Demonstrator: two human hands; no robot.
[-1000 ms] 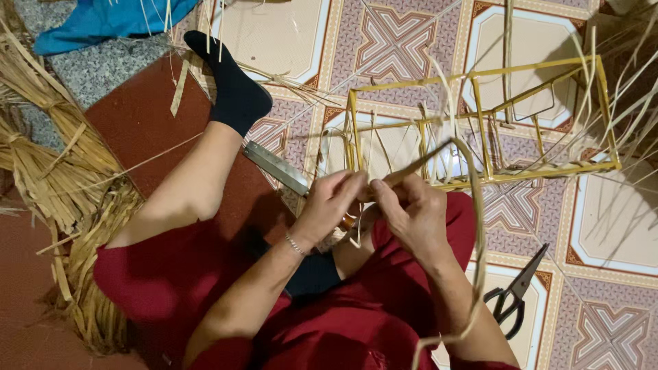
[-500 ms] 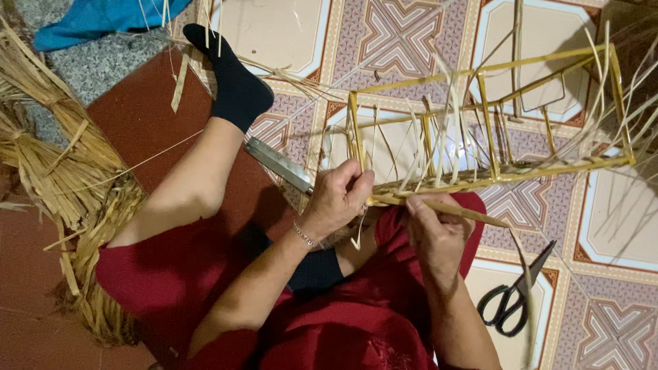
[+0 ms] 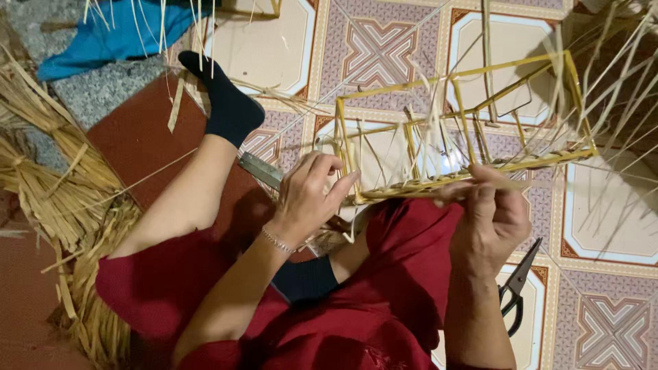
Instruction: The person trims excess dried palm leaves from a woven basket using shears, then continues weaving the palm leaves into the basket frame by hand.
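Left hand: fingers curling closed around the near left corner of the bamboo frame, pinching where the upright meets the lower rail.

Right hand: closing on the same lower rail farther along, thumb and fingers pressing a loose straw strand against it.

Bamboo frame: an open box-shaped skeleton of yellow strips, being held over the person's lap, clear of the floor, tilting slightly up to the right. Thin pale strands are hanging and sticking out through it in all directions. Judging by this, only the lower rail is carrying any wrapping or weave (a short stretch between the two hands); the sides and top are standing bare, so most of the covering seems left to do.

Knife blade: lying flat on the floor just beside the left wrist, partly hidden by the leg.

Scissors: black-handled, lying on the patterned tiled floor near the right forearm, untouched.

Straw bundles: piling up at the far left, well apart from the hands.

Blue cloth: lying beyond the black-socked foot.
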